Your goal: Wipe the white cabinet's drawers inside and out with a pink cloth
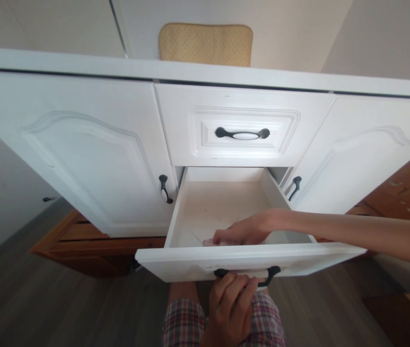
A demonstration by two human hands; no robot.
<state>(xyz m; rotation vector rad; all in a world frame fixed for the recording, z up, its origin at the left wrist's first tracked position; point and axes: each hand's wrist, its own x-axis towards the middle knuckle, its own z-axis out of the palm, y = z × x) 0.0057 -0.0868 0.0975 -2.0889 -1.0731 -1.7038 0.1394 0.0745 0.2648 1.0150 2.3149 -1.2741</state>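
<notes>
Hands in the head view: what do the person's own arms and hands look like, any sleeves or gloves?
Both are bare: no gloves, rings or watch visible. The right hand shows a long sleeveless forearm; the left hand shows only to the wrist.

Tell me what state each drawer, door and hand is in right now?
Lower drawer: pulled open.
Upper drawer: shut.
Left door: shut.
Right door: shut.
Left hand: gripping the lower drawer's handle.
Right hand: inside the drawer, on a small pale thing.
</notes>
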